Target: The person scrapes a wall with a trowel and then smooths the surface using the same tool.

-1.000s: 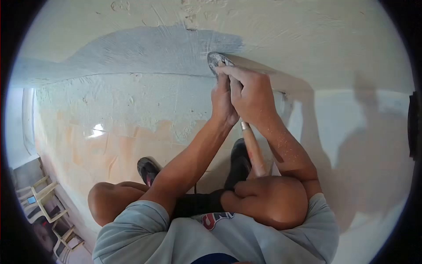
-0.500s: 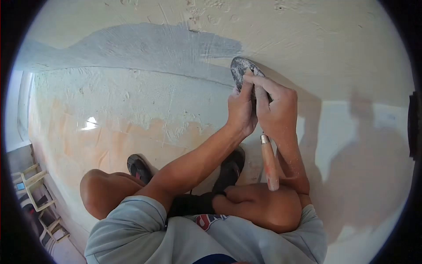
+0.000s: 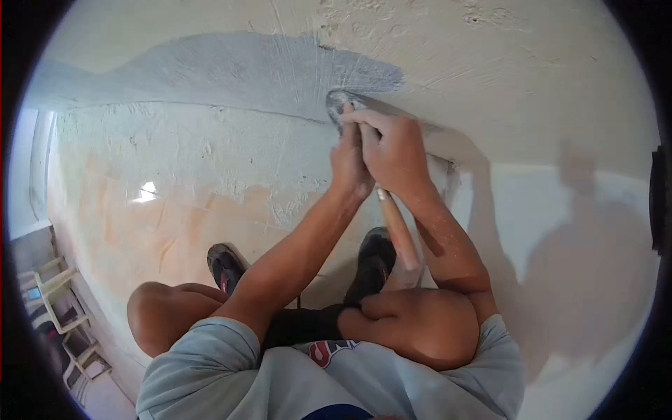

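Note:
A trowel (image 3: 397,231) with a wooden handle and a rounded, plaster-smeared metal blade is pressed against the lower wall, close to the floor line. My right hand (image 3: 395,154) is closed round the trowel near the blade, and the handle sticks out behind it toward my knee. Beside it, my left hand (image 3: 344,164) is also closed on the trowel, fingers pushing on the blade. Much of the blade is hidden by the fingers. Under and around the blade tip lies a grey damp-looking coat (image 3: 231,70) on the pale wall (image 3: 490,91).
Below me the floor (image 3: 168,210) is smeared with pale plaster over orange tones. My shoes (image 3: 225,266) and bent knees are close beneath my arms. A wooden ladder-like frame (image 3: 59,294) stands at the far left. On the right, another pale wall (image 3: 595,294) carries my shadow.
Both hands and the trowel have slid left along the wall base. A dark gap at the wall's foot now shows to the right of my right hand.

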`<state>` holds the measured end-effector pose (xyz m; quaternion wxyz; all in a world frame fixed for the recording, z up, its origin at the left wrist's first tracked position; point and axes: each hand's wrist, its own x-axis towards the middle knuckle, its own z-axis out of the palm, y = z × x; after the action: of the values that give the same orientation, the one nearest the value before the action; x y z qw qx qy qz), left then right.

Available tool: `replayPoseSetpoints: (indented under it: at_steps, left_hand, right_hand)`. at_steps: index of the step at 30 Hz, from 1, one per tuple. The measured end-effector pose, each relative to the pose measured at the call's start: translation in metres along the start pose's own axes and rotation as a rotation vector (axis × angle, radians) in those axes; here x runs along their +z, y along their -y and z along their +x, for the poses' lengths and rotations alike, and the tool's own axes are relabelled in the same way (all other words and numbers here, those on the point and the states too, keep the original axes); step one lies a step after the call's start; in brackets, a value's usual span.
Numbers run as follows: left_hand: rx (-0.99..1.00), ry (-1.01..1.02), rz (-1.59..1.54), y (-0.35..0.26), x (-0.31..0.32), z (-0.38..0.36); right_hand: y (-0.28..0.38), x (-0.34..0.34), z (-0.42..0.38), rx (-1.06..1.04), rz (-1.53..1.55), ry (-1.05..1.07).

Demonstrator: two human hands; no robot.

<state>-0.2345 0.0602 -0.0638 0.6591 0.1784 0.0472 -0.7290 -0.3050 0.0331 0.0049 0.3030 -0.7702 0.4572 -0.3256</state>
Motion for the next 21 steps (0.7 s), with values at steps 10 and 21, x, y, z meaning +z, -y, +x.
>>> replayPoseSetpoints:
  at_steps: [10, 21]
  left_hand:
    - [-0.015, -0.104, 0.115, 0.056, 0.059, -0.019]
    - [0.014, -0.314, 0.188, -0.013, -0.015, 0.006]
  right_hand:
    - [0.025, -0.082, -0.033, 0.070, -0.062, -0.142]
    - [0.011, 0.014, 0.013, -0.008, -0.111, 0.037]
